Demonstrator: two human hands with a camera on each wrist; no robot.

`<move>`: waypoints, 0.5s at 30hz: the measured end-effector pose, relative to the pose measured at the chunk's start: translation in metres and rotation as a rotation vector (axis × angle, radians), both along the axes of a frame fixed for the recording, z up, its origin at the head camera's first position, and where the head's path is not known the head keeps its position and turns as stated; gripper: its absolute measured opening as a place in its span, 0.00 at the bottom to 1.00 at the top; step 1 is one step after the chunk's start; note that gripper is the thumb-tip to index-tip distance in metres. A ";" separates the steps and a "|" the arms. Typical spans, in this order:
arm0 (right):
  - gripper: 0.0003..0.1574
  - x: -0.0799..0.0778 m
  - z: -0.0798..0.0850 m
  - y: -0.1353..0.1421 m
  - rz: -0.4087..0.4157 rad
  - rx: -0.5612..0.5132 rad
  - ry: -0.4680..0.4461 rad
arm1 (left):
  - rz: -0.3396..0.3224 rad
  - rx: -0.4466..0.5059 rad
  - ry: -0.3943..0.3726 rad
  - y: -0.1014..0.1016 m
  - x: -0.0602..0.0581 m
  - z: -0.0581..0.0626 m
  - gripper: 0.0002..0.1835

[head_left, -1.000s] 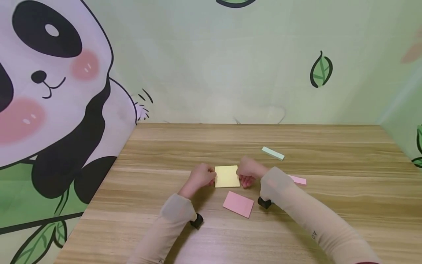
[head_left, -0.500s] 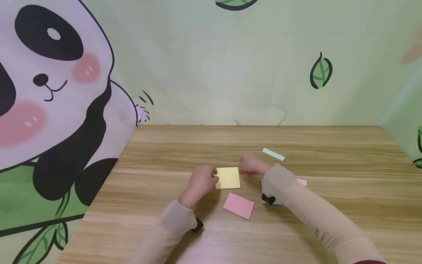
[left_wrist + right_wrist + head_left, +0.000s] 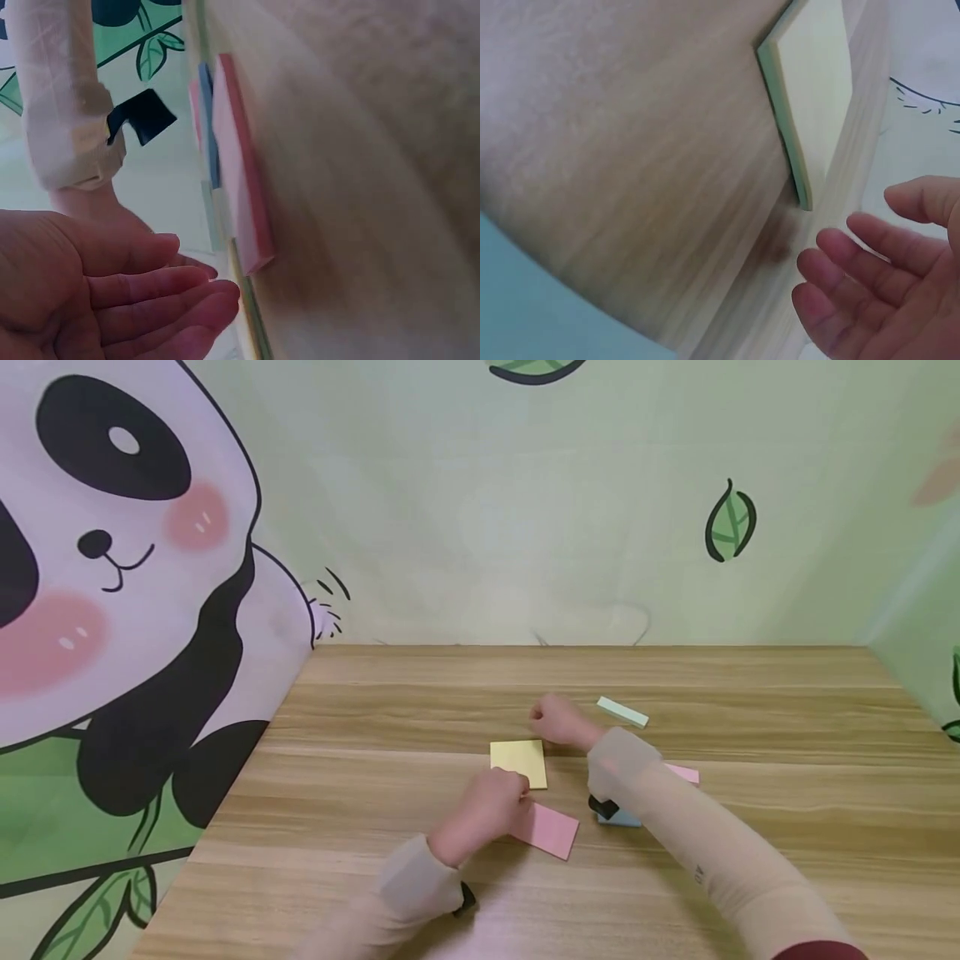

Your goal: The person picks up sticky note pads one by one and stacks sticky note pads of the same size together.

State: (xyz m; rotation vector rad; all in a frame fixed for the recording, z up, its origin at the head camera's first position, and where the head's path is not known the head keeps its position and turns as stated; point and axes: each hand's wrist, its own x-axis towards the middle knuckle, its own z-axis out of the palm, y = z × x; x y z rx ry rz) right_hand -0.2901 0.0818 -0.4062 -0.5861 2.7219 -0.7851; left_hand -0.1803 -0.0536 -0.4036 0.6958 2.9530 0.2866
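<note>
A yellow sticky note pad (image 3: 522, 758) lies on the table; the right wrist view shows a green layer (image 3: 780, 112) under its yellow top. My left hand (image 3: 483, 810) hovers where the yellow pad's front edge meets the left corner of a pink sticky note pad (image 3: 551, 831), overlapping both. In the left wrist view its fingers are relaxed and hold nothing, close beside the pink pad. My right hand (image 3: 564, 722) is just past the yellow pad's far right corner, fingers loosely bent with nothing between them. Its forearm partly covers a blue pad (image 3: 621, 818).
Beyond my right hand lies a narrow pale green strip pad (image 3: 622, 712). A narrow pink strip pad (image 3: 684, 774) peeks out behind my right sleeve. The wooden table (image 3: 360, 710) ends at a wall backdrop printed with a panda (image 3: 150, 568) and leaves.
My left hand has left the yellow pad's left edge and come nearer, over the pink pad's corner. My right hand has moved off the yellow pad's right edge toward the far side.
</note>
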 end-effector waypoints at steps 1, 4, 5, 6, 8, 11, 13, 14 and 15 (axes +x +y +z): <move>0.15 0.000 -0.001 -0.001 0.018 0.006 0.006 | 0.001 -0.006 -0.006 0.000 0.001 -0.002 0.11; 0.15 -0.001 -0.003 -0.003 0.073 0.019 0.034 | 0.003 0.008 -0.022 0.001 0.002 -0.005 0.13; 0.15 -0.001 -0.004 -0.004 0.087 0.018 0.047 | 0.003 0.015 -0.025 0.001 0.002 -0.006 0.14; 0.15 -0.001 -0.004 -0.005 0.098 0.013 0.055 | 0.006 0.021 -0.023 0.001 0.001 -0.007 0.14; 0.17 -0.001 -0.005 -0.006 0.107 0.005 0.063 | 0.010 0.027 -0.016 0.001 0.001 -0.008 0.14; 0.19 -0.002 -0.005 -0.006 0.113 -0.001 0.066 | 0.017 0.030 -0.007 0.002 0.000 -0.009 0.13; 0.20 -0.002 -0.005 -0.007 0.117 0.003 0.066 | 0.017 0.031 0.000 0.002 -0.001 -0.009 0.13; 0.20 -0.002 -0.005 -0.007 0.115 0.006 0.061 | 0.016 0.031 0.004 0.002 -0.001 -0.010 0.13; 0.19 -0.003 -0.006 -0.007 0.118 0.009 0.065 | 0.016 0.030 0.008 0.002 -0.001 -0.010 0.13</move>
